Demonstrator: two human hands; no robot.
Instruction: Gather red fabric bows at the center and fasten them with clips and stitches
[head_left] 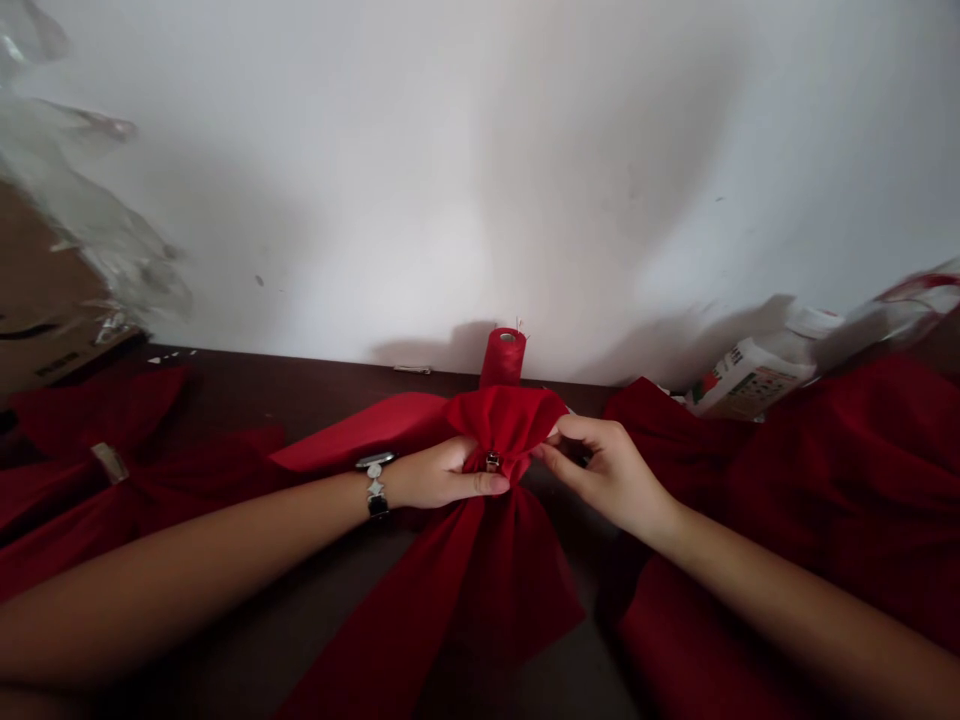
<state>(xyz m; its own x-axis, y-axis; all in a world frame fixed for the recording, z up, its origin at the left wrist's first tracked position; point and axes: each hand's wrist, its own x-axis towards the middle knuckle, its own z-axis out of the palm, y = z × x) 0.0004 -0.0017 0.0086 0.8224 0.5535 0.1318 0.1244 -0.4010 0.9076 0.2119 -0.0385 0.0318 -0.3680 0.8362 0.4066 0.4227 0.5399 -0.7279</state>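
Observation:
A piece of red fabric (pixel 480 570) lies gathered at its middle into a bow shape on a dark table (pixel 247 400). My left hand (pixel 439 475), with a bracelet at the wrist, is closed around the gathered middle, where a small metal clip (pixel 493 461) shows. My right hand (pixel 604 470) pinches the fabric's upper fold just right of the clip. A red spool of thread (pixel 503 357) stands upright behind the fabric, against the wall.
A finished red bow with a metal band (pixel 110 462) lies at the left. More red fabric (pixel 847 470) is heaped at the right. A white bottle (pixel 757 375) lies by the wall at the right; clear plastic wrap (pixel 90 220) and cardboard are at the left.

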